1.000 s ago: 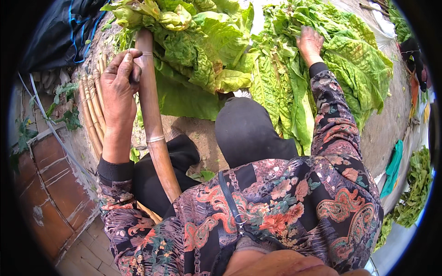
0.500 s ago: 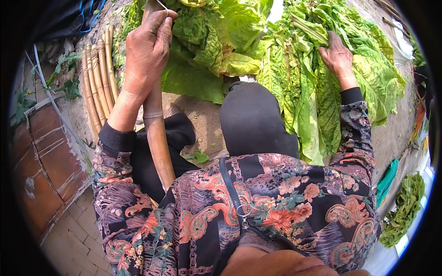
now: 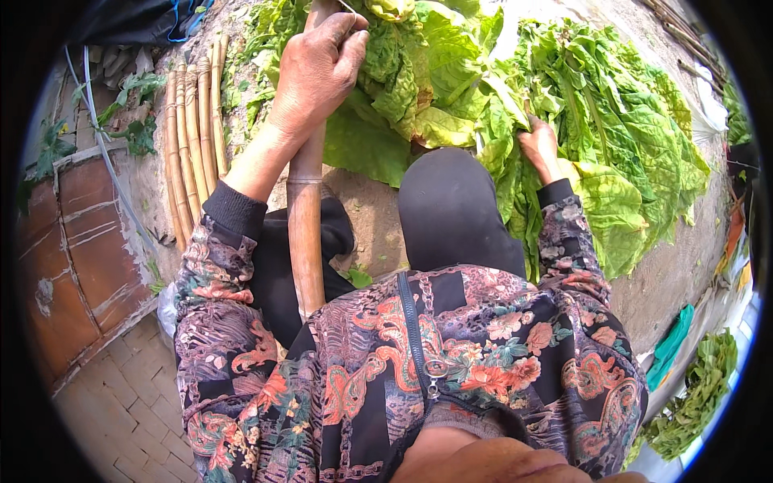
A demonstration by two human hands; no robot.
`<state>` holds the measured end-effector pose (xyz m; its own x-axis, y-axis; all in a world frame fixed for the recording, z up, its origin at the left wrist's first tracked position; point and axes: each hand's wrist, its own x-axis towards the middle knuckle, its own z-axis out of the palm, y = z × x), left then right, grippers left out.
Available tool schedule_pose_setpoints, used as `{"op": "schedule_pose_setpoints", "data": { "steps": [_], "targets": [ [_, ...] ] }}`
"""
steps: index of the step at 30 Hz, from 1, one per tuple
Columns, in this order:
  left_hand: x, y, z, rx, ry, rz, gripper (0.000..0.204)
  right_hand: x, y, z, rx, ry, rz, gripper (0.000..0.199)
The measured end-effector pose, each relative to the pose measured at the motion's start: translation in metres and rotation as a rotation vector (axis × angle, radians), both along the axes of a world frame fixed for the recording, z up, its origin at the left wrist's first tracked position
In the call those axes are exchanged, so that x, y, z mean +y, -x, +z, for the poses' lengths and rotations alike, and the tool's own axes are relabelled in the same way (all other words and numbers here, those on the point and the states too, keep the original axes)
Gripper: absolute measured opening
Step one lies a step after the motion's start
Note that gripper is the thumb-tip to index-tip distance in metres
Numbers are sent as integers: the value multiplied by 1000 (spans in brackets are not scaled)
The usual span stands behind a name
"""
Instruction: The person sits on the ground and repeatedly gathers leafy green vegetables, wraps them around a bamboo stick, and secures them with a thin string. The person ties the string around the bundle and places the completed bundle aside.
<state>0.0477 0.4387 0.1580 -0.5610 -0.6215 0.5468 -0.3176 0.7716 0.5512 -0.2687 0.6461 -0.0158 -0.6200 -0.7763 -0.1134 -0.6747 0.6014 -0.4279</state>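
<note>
My left hand (image 3: 318, 76) is closed in a pinch on a thin pale string (image 3: 348, 7), just above a thick bamboo pole (image 3: 304, 217). The pole slopes from the upper edge down to my lap. Large crinkled green leaves (image 3: 443, 52) lie beside the pole, to the right of that hand. My right hand (image 3: 541, 147) is closed around a bunch of long leaves (image 3: 507, 121), its fingertips partly hidden among them. To the right of it spreads a big heap of green and yellowing leaves (image 3: 620, 137).
Several bamboo poles (image 3: 193, 137) lie side by side at the left. Beyond them is a rusty brown metal panel (image 3: 76, 249) over brick paving (image 3: 133, 402). My bent knee (image 3: 459, 201) stands between my hands. More leaves (image 3: 692, 386) and a green cloth (image 3: 670, 344) lie at the lower right.
My right hand has moved left and down off the heap, now with a bunch of leaves. My left hand appears further right in view, still pinching the string; the whole view has shifted somewhat.
</note>
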Motion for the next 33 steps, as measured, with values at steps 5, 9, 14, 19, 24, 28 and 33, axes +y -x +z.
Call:
{"op": "schedule_pose_setpoints", "data": {
  "steps": [5,9,14,19,24,28,33],
  "targets": [
    [-29,16,-22,-85,-130,-130,54,-17,-27,143,-616,541,179,37],
    [-48,38,-26,56,-424,-331,68,-75,-71,172,-832,504,330,31],
    [-50,36,-34,217,-749,-422,63,-119,-104,152,-892,398,365,30],
    [-57,59,-47,378,-791,-508,51,-130,-100,146,-742,388,316,32],
    [-44,72,-40,635,-772,-369,22,-96,-84,174,14,705,304,31],
    [-48,84,-27,940,-833,-536,17,-121,-103,130,82,638,387,45],
    [-37,65,-30,697,-915,-538,25,-153,-120,88,-165,767,460,41]
  ]
}}
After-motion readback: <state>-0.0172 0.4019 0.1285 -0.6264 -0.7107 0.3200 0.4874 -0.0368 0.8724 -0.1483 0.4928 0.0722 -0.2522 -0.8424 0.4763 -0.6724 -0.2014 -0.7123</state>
